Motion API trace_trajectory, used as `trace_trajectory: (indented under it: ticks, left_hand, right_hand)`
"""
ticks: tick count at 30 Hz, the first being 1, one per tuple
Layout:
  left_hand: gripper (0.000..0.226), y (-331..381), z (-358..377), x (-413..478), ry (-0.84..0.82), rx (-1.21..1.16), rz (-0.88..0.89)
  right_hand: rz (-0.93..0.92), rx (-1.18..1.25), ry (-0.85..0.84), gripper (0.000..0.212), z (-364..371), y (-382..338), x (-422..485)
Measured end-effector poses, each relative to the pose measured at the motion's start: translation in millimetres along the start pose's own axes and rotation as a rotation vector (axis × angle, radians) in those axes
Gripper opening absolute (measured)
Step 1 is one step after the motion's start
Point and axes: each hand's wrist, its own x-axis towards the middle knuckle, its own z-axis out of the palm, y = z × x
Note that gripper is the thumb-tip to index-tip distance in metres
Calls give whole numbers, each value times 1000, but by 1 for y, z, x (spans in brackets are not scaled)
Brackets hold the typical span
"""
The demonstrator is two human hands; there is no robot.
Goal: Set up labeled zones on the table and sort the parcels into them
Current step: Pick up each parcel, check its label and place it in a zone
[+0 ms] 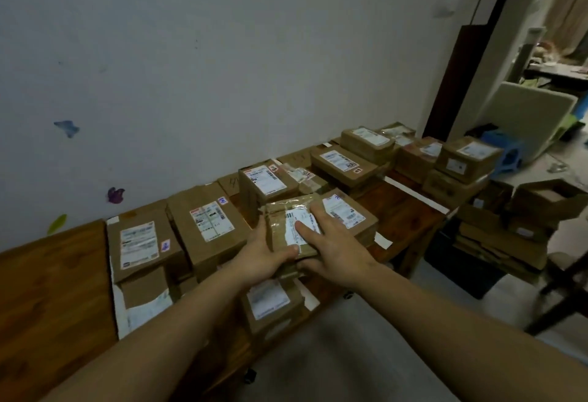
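both hands on one small taped parcel (281,212), over the middle pile (345,210) on the desk (47,290), can't tell if it's resting there yet. left hand (264,252) has its grip clamped on the near-left edge, thumb on top. right hand (331,242) lies across the label with its thumb tucked under, so clamped too. guessing that's to steady it and read the label before picking a zone between the white tape strips (413,191)

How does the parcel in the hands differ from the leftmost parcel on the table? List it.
The held parcel is smaller, the leftmost parcel bigger. The held parcel is wrapped in glossy, wrinkled tape; the leftmost parcel shows plain cardboard. The left hand and right hand grip the held parcel; the leftmost parcel lies untouched. Both are brown with white labels.
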Motion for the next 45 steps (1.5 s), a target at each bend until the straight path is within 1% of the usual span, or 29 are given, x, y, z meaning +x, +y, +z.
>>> trace_trajectory:
  ticks: [2, 3, 5, 7, 8, 9, 11, 12, 13, 16, 17, 19, 21, 23, 27, 30, 33, 35, 36, 39, 41, 45]
  left_hand:
    - [107, -7, -4, 19, -52, 45, 99]
    - [110, -10, -5, 29, -48, 72, 136]
    - [110, -15, -4, 45, 9, 88, 166]
    - [110, -18, -1, 58, 106, 116, 152]
    - [106, -20, 2, 64, 150, 165, 128]
    - [97, -23, 6, 71, 178, 222, 109]
    - [74, -26, 15, 82, 191, 308, 22]
    - [68, -28, 21, 88, 198, 331, -35]
    - [68, -30, 27, 94, 207, 368, -78]
    - [86, -40, 53, 115, 229, 518, -197]
    - [88, -44, 62, 122, 232, 545, -246]
    - [87, -49, 79, 137, 250, 521, -313]
    - [85, -56, 90, 149, 257, 480, -337]
    - [84, -64, 100, 159, 250, 477, -340]
    - [99, -83, 110, 171, 253, 493, -391]
    - [102, -80, 110, 174, 239, 588, -416]
    - [105, -70, 104, 177, 163, 739, -464]
    - [102, -56, 91, 176, 135, 819, -482]
    - [99, -48, 81, 172, 149, 847, -481]
    - [93, -27, 40, 145, 262, 876, -491]
    - [91, -24, 6, 118, 338, 848, -537]
    - [90, -24, -65, 42, 470, 836, -596]
  right_hand:
    - [-16, -31, -22, 75, 3, 13, 26]
    - [-31, -49, -31, 75, 4, 19, 37]
    - [-60, -68, -60, 75, 6, 29, 58]
    - [-92, -71, -90, 75, 10, 38, 77]
    - [-109, -75, -100, 75, 12, 42, 85]
    - [-122, -78, -113, 75, 14, 47, 92]
    - [-143, -87, -157, 76, 17, 58, 104]
    - [-151, -99, -187, 76, 20, 63, 109]
    - [-155, -118, -217, 78, 23, 69, 113]
    - [-175, -173, -292, 84, 39, 89, 127]
    - [-195, -189, -311, 85, 46, 96, 131]
    - [-263, -256, -331, 85, 56, 109, 140]
    - [-340, -347, -350, 83, 65, 121, 147]
    - [-374, -387, -375, 82, 75, 131, 154]
    - [-458, -527, -363, 75, 92, 138, 164]
    - [-456, -599, -372, 80, 100, 142, 170]
    - [-428, -617, -397, 89, 100, 144, 172]
    - [-444, -610, -430, 95, 86, 140, 174]
    - [-461, -586, -440, 96, 75, 134, 175]
    - [-472, -387, -434, 89, 43, 103, 184]
    - [-462, -269, -400, 86, 27, 70, 193]
    - [-545, -238, -292, 84, 0, -14, 195]
